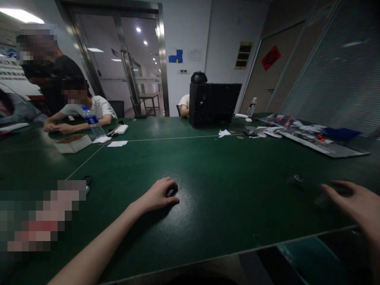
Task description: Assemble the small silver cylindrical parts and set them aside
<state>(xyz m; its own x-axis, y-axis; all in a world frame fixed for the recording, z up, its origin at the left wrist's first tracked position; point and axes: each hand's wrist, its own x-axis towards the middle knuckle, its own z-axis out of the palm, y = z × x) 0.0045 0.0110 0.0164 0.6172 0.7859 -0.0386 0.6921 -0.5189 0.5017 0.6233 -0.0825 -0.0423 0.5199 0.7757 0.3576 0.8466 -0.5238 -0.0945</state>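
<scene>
My left hand [160, 194] rests on the green table [208, 174] near its middle, fingers curled around a small dark object [171, 192] that I cannot name. My right hand [354, 206] hovers at the right edge just above the table, fingers spread apart and holding nothing. A small dark round object [295, 179] lies on the table a little ahead and left of the right hand's fingertips.
A black box-like machine [213, 103] stands at the far side. A person sits at the far left behind a water bottle [93, 122] and a shallow cardboard box [73, 143]. Papers and packets [311, 134] lie at the far right. The table's front edge [237, 253] is close.
</scene>
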